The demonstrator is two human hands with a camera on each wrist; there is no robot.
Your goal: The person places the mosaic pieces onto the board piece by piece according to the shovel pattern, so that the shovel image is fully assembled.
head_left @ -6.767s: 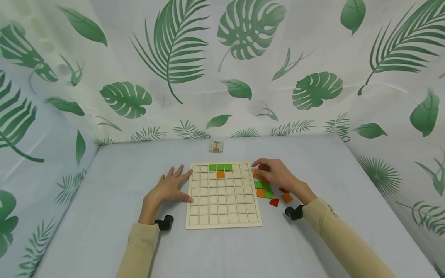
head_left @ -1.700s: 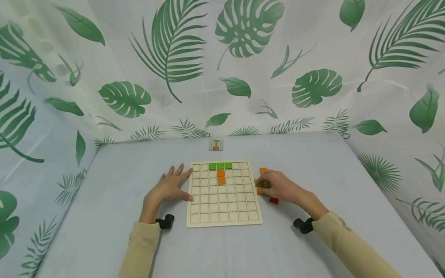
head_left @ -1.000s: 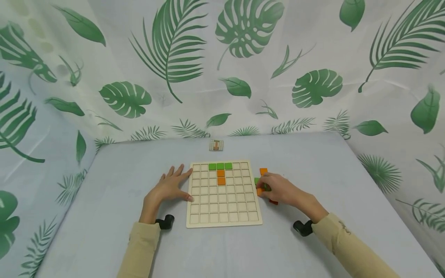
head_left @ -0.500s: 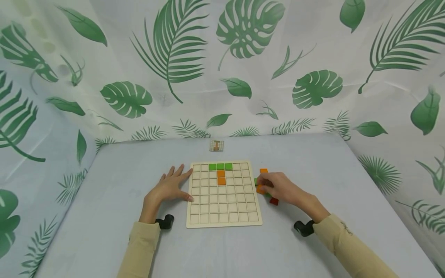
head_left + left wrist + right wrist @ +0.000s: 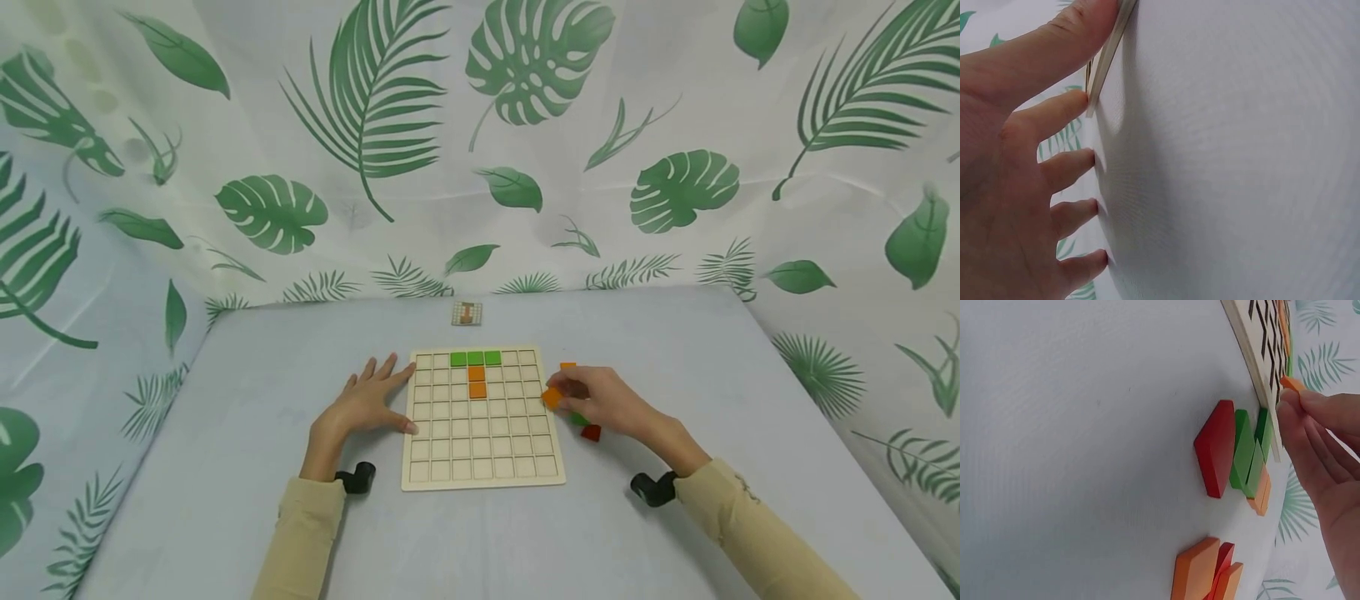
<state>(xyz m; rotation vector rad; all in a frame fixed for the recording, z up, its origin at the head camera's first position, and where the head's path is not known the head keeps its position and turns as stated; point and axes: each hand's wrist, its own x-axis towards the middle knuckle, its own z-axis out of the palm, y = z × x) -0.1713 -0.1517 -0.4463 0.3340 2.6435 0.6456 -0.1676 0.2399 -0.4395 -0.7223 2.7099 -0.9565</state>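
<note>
A pale wooden grid board (image 5: 480,454) lies on the table, with a row of three green tiles (image 5: 476,358) in its top row and two orange tiles (image 5: 477,382) in a column below. My left hand (image 5: 363,406) has its fingers spread, thumb and index finger touching the board's left edge. Between thumb and fingers my right hand (image 5: 611,404) pinches an orange tile (image 5: 552,397), raised at the board's right edge. In the right wrist view, green tiles (image 5: 1244,450) and a red piece (image 5: 1216,450) lie beneath that hand; the head view hides part of this pile.
A small patterned card (image 5: 467,313) lies behind the board. More orange tiles (image 5: 1192,572) and another red piece lie close by in the right wrist view. Leaf-print cloth (image 5: 525,200) hangs behind the table and along its sides.
Since the earliest frame, a second orange tile has come onto the board under the first. Lately my right hand has picked an orange tile from the pile and lifted it leftward. My left hand stays put.
</note>
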